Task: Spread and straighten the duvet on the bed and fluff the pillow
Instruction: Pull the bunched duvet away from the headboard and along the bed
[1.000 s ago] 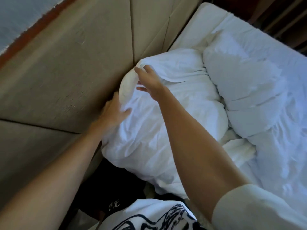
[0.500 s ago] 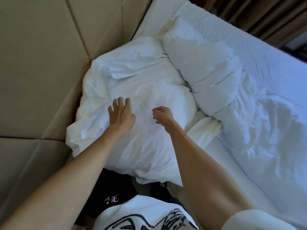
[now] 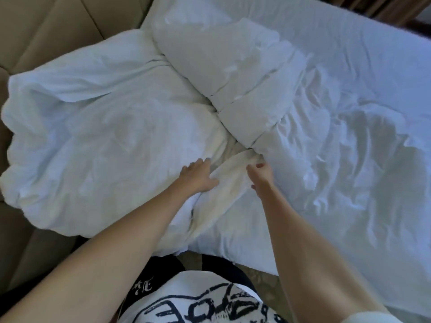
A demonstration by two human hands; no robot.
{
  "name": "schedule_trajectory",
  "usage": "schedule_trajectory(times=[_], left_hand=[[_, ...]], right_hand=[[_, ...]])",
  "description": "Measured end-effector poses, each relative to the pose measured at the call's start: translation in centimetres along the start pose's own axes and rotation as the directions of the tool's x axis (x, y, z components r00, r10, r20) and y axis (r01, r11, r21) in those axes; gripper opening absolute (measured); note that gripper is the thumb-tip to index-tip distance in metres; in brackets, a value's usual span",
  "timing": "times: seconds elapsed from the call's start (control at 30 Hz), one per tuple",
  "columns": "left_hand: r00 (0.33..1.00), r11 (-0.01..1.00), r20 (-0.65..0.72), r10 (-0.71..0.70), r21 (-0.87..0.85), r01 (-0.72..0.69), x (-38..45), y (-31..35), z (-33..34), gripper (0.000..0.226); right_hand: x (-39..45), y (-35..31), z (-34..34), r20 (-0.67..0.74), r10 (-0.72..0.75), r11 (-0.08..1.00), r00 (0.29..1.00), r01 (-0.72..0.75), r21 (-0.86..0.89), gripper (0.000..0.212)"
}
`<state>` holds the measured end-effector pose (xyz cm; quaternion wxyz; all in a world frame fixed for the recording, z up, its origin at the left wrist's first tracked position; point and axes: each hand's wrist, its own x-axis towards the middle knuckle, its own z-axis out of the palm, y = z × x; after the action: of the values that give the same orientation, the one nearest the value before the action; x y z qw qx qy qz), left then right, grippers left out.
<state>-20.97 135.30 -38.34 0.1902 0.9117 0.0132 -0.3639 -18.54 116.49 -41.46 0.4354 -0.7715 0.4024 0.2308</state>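
We rest our left hand point(image 3: 198, 177) flat on the near edge of the pillow point(image 3: 100, 136), fingers straight and spread, pressing down on the white cloth without curling round any of it. Our right hand point(image 3: 262, 176) hangs just to the right of it, fingers loosely bent; its fingertips lie close to a rumpled fold of cloth, but we cannot tell whether they touch or pinch it, and nothing is plainly held. Between the two hands runs a creamy, creased strip of fabric point(image 3: 229, 180) that slants down toward our body.

The pillow spreads away to the left of our left hand, large and wrinkled, its far side pushed up against the tan padded headboard point(image 3: 46, 26). Beyond both hands, up and slightly right, the duvet point(image 3: 233, 64) sits bunched in a thick folded roll, its nearest fold ending just above our right hand's fingertips. From there it falls away to the right of our right hand in a wide, crumpled sheet of ripples point(image 3: 349, 159) that covers most of the bed point(image 3: 245, 241). The mattress edge shows just below our right forearm.

Close under us, between our forearms, we see the white printed shirt point(image 3: 198, 299) with dark line drawing, and dark trousers point(image 3: 163, 269) above it.
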Motion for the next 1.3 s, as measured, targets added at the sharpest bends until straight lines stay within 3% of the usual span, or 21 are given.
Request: schedule_trajectory(times=[0.07,0.13,0.3,0.43,0.5,0.57,0.67,0.77,0.93,1.13,1.3], left_hand=[[0.996,0.998,0.070,-0.045,-0.028,0.047,1.9,2.4,2.3,0.088],[0.990,0.993,0.115,-0.078,-0.081,0.087,4.0,4.0,4.3,0.105],[0.973,0.972,0.129,-0.191,-0.111,0.205,8.0,5.7,7.3,0.133],[0.938,0.918,0.244,-0.247,-0.250,0.307,9.9,5.2,9.1,0.141],[0.929,0.897,0.280,-0.243,-0.299,0.325,10.0,5.6,9.8,0.134],[0.952,0.925,0.245,-0.185,-0.282,0.253,9.3,6.5,10.0,0.113],[0.989,0.985,0.012,-0.149,-0.089,0.150,6.9,8.7,10.4,0.072],[0.981,0.996,-0.183,-0.070,0.046,0.080,4.0,10.7,10.0,0.042],[0.967,0.988,-0.255,0.026,0.154,0.014,-1.1,12.9,8.8,0.049],[0.958,0.965,-0.240,0.158,0.244,-0.098,-9.0,13.0,10.4,0.034],[0.916,0.936,-0.284,0.284,0.288,-0.201,-16.5,12.8,10.8,0.024]], right_hand=[[2.5,1.3,-1.4,0.056,0.110,0.992,0.992,-0.113,0.058,0.058],[4.8,2.2,-2.0,0.134,0.178,0.980,0.975,-0.189,0.071,0.078],[8.2,2.9,-0.2,0.383,0.224,0.904,0.896,-0.338,0.263,0.096],[9.5,4.5,2.0,0.351,0.205,0.864,0.914,-0.338,0.374,0.116],[8.7,4.6,2.1,0.321,0.212,0.865,0.923,-0.330,0.377,0.108],[8.0,4.6,1.8,0.299,0.194,0.888,0.934,-0.296,0.352,0.083],[6.3,4.3,1.1,0.273,0.183,0.935,0.945,-0.253,0.248,0.072],[4.6,3.9,-0.2,0.223,0.194,0.952,0.955,-0.238,0.192,0.066],[1.0,4.0,-3.3,0.189,0.237,0.941,0.953,-0.273,0.201,0.026],[-6.4,8.3,-7.0,0.266,0.227,0.881,0.937,-0.314,0.355,0.025],[-13.8,12.6,-9.9,0.297,0.092,0.825,0.950,-0.240,0.511,0.031]])
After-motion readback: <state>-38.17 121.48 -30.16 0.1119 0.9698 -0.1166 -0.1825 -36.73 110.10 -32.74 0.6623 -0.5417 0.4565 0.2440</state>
